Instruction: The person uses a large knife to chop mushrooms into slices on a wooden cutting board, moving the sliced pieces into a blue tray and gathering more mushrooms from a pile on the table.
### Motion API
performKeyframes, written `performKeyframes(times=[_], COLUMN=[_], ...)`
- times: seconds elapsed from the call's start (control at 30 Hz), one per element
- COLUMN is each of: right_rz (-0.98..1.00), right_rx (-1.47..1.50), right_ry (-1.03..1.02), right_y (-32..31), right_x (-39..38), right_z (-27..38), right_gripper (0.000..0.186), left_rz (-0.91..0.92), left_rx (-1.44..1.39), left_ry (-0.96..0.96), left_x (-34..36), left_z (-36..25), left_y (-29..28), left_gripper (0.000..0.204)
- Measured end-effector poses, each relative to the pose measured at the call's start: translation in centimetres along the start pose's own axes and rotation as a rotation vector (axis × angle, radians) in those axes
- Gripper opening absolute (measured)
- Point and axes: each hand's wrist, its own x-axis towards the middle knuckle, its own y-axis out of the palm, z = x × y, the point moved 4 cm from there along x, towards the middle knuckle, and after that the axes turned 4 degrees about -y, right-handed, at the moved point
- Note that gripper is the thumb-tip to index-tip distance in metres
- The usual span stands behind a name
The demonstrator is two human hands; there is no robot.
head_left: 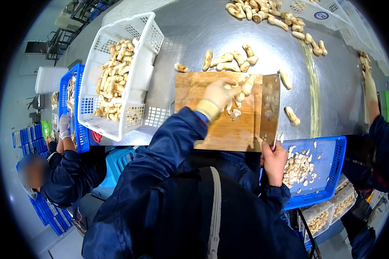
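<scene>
The steel tabletop (177, 39) spread across the upper part of the view. On its left side stood a white basket (138, 82) with a heap of whole mushrooms (117, 82) inside. At the lower right, a blue basket (317, 200) held pale slices (298, 166). A wooden cutting board (220, 138) lay between the two baskets, at the tabletop's near edge. Along the board's right edge ran a cleaver (270, 108), the broad face of its blade in view and its handle toward the person.

The right hand (275, 164) was closed around that handle, just beyond the near right corner of the board. The left hand (220, 95), with a yellowish cuff at its wrist, was over the middle of the board, blurred, its fingers partly stretched out toward a few mushrooms (248, 85) near the far right corner. Whether those fingers gripped a mushroom or only reached over it could not be told.

More mushrooms (229, 60) lay in a loose row just behind the board, and two single mushrooms (292, 115) lay to the right of the cleaver. Smallest of all, whitish pieces (235, 113) rested on the board near the left hand.
</scene>
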Motion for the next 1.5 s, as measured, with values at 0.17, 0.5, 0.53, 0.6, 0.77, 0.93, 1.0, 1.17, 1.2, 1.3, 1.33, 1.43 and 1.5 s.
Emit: performKeyframes(times=[0.17, 0.5, 0.53, 0.6, 0.77, 0.93, 1.0, 1.17, 1.2, 1.3, 1.33, 1.43, 1.5], right_rz=[0.036, 0.119, 0.120, 0.123, 0.121, 0.115, 0.129, 0.308, 0.312, 0.350, 0.371, 0.381, 0.367], right_rx=[-0.005, -0.067, -0.073, -0.085, -0.079, -0.167, -0.199, -0.315, -0.317, -0.379, -0.423, -0.463, -0.456], right_ry=[0.005, -0.011, -0.021, -0.034, 0.012, -0.040, -0.065, -0.295, -0.292, -0.299, -0.237, -0.163, -0.143], right_y=[0.3, 1.8, 2.0, 2.2, 2.1, 1.9, 2.5, 4.5, 4.6, 4.9, 4.7, 4.3, 4.1], right_x=[-0.4, -0.9, -1.0, -1.1, -1.3, -1.2, -1.2, -1.4, -1.5, -1.7, -1.8, -2.3, -2.5], right_z=[-0.1, -0.2, -0.1, 0.0, 0.1, -0.1, -0.6, 0.0, -0.1, -0.1, -0.1, 0.4, 0.4], right_gripper=[0.015, 0.017, 0.018, 0.018, 0.017, 0.020, 0.022, 0.023, 0.023, 0.024, 0.024, 0.027, 0.026], left_rz=[-0.180, -0.232, -0.263, -0.299, -0.232, -0.094, 0.018, -0.025, -0.019, -0.011, -0.007, -0.049, -0.032], left_rx=[0.873, 0.555, 0.584, 0.607, 0.898, 0.773, 0.801, 0.939, 0.945, 0.950, 0.953, 0.902, 0.912], left_ry=[0.397, 0.147, 0.181, 0.214, 0.245, 0.344, 0.246, 0.099, 0.104, 0.110, 0.112, 0.177, 0.167], left_x=[-1.0, 0.2, 0.1, 0.0, 1.7, -0.6, -2.6, -6.1, -6.4, -6.9, -7.0, -7.1, -7.1], left_z=[-2.2, 0.4, 0.0, -0.8, -1.5, -1.1, 1.4, 5.8, 5.5, 4.7, 4.6, 5.1, 5.1], left_y=[3.4, -1.7, -1.5, -1.2, 0.5, -2.7, -4.3, -4.4, -4.3, -4.5, -4.5, -4.7, -4.6], left_gripper=[0.041, 0.042, 0.045, 0.048, 0.047, 0.029, 0.026, 0.026, 0.024, 0.024, 0.024, 0.023, 0.022])
